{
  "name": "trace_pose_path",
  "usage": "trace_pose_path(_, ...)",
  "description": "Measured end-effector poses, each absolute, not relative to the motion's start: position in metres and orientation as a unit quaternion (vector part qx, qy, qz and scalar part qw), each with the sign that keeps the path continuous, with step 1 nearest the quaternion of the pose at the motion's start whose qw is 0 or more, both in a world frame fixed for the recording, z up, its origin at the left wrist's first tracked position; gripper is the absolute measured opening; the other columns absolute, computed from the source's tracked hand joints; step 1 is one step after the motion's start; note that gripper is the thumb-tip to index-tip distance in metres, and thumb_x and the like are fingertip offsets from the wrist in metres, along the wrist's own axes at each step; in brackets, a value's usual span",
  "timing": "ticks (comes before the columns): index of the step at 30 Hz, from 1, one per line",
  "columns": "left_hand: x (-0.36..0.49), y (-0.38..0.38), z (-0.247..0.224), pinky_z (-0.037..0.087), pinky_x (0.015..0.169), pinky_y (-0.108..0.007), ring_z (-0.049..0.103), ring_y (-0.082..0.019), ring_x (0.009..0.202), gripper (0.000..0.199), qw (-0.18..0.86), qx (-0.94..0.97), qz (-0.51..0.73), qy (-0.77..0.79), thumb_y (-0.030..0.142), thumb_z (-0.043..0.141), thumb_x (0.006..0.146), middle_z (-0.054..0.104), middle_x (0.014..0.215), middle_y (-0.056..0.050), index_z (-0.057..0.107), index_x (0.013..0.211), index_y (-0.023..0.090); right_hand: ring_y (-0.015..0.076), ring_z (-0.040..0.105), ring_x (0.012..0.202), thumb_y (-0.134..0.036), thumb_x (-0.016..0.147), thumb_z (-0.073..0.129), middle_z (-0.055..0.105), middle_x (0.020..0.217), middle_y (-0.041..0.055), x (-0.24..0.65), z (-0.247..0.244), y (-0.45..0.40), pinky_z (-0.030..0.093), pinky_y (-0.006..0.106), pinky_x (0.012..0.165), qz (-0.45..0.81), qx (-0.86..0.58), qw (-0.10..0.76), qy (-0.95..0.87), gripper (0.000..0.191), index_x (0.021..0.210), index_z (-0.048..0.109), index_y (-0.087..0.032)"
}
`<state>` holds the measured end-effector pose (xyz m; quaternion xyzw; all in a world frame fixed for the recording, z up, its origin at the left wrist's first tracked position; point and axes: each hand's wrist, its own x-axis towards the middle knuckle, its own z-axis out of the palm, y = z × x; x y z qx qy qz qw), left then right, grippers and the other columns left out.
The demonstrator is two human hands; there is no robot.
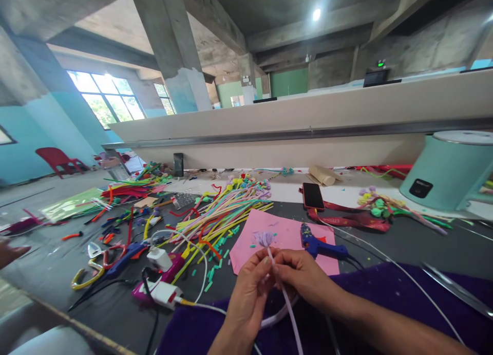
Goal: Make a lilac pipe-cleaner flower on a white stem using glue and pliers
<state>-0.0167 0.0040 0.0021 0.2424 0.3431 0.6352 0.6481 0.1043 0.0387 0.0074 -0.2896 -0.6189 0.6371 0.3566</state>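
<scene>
In the head view my left hand (pixel 250 285) and my right hand (pixel 302 275) meet at the front of the table. Both are closed, with fingertips pinching one lilac pipe-cleaner stem (pixel 289 311). A fluffy lilac flower head (pixel 265 238) sits on top of it, just above my fingers. The stem slants down past my right thumb. Under the flower lies a pink sheet (pixel 254 226) with a few small scraps on it. A blue glue gun (pixel 323 247) rests on that sheet, just beyond my right hand. Purple cloth (pixel 370 288) spreads below my wrists.
Left of my hands lie a bundle of coloured pipe cleaners (pixel 215 211), a power strip (pixel 175 273) and pliers (pixel 90 275). Beyond are a phone (pixel 313 195) and a teal container (pixel 447 170). Metal tweezers (pixel 458 288) lie right. Another person's hand (pixel 11 252) shows at left.
</scene>
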Motion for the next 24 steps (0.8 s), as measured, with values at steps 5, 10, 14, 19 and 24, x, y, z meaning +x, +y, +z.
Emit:
trace_pose_path(5, -0.0193, 0.0058, -0.0009, 0.044, 0.059, -0.021, 0.055, -0.009, 0.063, 0.012, 0.64, 0.242, 0.641, 0.349, 0.016, 0.064, 0.072, 0.062, 0.075, -0.003, 0.066, 0.083, 0.012, 0.0057, 0.038, 0.042, -0.023, 0.077, 0.052, 0.044, 0.048, -0.0046, 0.1031, 0.001, 0.0405, 0.028, 0.017, 0.041, 0.617, -0.299, 0.354, -0.636, 0.021, 0.058, 0.05, -0.014)
trace_pose_path(10, -0.0188, 0.0055, -0.0026, 0.044, 0.058, -0.02, 0.053, -0.008, 0.058, 0.01, 0.611, 0.241, 0.652, 0.38, 0.017, 0.065, 0.071, 0.064, 0.072, -0.003, 0.067, 0.079, 0.011, 0.0065, 0.038, 0.046, -0.022, 0.078, 0.051, 0.044, 0.05, -0.0046, 0.1022, -0.001, 0.0394, 0.028, 0.017, 0.043, 0.587, -0.308, 0.351, -0.661, 0.019, 0.06, 0.052, -0.014)
trace_pose_path(14, -0.0183, 0.0051, -0.0023, 0.044, 0.061, -0.02, 0.056, -0.01, 0.065, 0.01, 0.609, 0.235, 0.653, 0.384, 0.017, 0.066, 0.07, 0.066, 0.074, -0.005, 0.068, 0.077, 0.01, 0.0063, 0.037, 0.046, -0.02, 0.076, 0.052, 0.042, 0.05, -0.0051, 0.1013, 0.0006, 0.0381, 0.028, 0.017, 0.043, 0.575, -0.309, 0.356, -0.669, 0.018, 0.059, 0.05, -0.014)
trace_pose_path(19, -0.018, 0.0048, -0.0017, 0.045, 0.062, -0.02, 0.059, -0.011, 0.068, 0.01, 0.618, 0.207, 0.661, 0.372, 0.016, 0.067, 0.069, 0.067, 0.074, -0.004, 0.069, 0.078, 0.012, 0.0067, 0.038, 0.045, -0.019, 0.076, 0.05, 0.043, 0.049, -0.005, 0.1011, 0.0007, 0.0368, 0.028, 0.017, 0.043, 0.57, -0.31, 0.356, -0.673, 0.018, 0.059, 0.051, -0.014)
trace_pose_path(24, -0.0176, 0.0044, -0.0008, 0.045, 0.061, -0.02, 0.059, -0.011, 0.065, 0.011, 0.625, 0.196, 0.66, 0.368, 0.015, 0.069, 0.066, 0.067, 0.071, -0.003, 0.069, 0.077, 0.012, 0.0068, 0.038, 0.045, -0.019, 0.075, 0.051, 0.043, 0.049, -0.0051, 0.1014, 0.0016, 0.0354, 0.028, 0.018, 0.043, 0.563, -0.311, 0.362, -0.675, 0.017, 0.058, 0.051, -0.014)
